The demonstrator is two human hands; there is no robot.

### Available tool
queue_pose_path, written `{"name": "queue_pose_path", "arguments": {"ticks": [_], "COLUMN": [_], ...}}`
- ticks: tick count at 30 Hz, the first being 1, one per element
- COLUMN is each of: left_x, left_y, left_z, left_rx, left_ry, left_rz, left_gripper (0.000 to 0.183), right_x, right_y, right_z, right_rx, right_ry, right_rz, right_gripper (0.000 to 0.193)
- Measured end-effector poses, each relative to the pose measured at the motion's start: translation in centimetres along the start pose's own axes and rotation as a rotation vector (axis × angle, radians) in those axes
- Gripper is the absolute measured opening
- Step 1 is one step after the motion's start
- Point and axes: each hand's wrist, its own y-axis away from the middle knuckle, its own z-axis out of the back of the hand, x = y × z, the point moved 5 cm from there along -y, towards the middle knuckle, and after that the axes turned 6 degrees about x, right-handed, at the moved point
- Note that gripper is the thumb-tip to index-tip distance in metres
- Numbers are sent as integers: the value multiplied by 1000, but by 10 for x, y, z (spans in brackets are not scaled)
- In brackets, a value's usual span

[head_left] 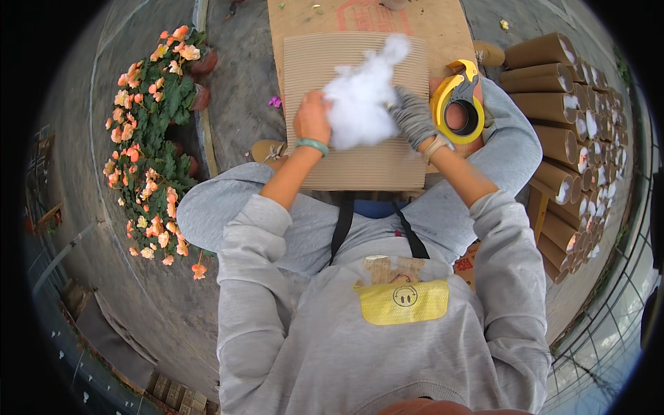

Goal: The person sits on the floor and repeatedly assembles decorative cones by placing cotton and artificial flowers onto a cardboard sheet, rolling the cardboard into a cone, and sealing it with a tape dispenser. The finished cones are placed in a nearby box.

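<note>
A loose white clump of fluffy fibre stuffing [363,104] lies over a sheet of ribbed corrugated cardboard [353,169] in front of me, one tuft reaching up to the far right. My left hand [312,119], bare and with a green bangle at the wrist, grips the clump's left side with curled fingers. On the other side my right hand [413,119], in a grey glove, has its fingers closed at the fluff's right edge; they are a little blurred. A yellow tape dispenser [453,104] with a roll of tape is just right of the gloved hand.
Under the ribbed sheet is a larger brown cardboard piece [297,15]. Potted plants with orange flowers [155,149] stand along the left. Many brown cardboard tubes [543,107], several with white stuff at their ends, are stacked on the right. My bent legs flank the board.
</note>
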Motion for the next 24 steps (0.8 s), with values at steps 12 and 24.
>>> {"name": "queue_pose_path", "arguments": {"ticks": [12, 24], "left_x": [-35, -55], "left_y": [-7, -83], "left_z": [-37, -8], "left_rx": [384, 373], "left_ry": [-374, -275], "left_rz": [-583, -447], "left_gripper": [43, 35], "right_x": [37, 42], "right_y": [43, 97], "right_z": [-30, -5], "right_rx": [-180, 57], "right_ry": [294, -351], "right_rz": [274, 280], "right_gripper": [69, 50]}}
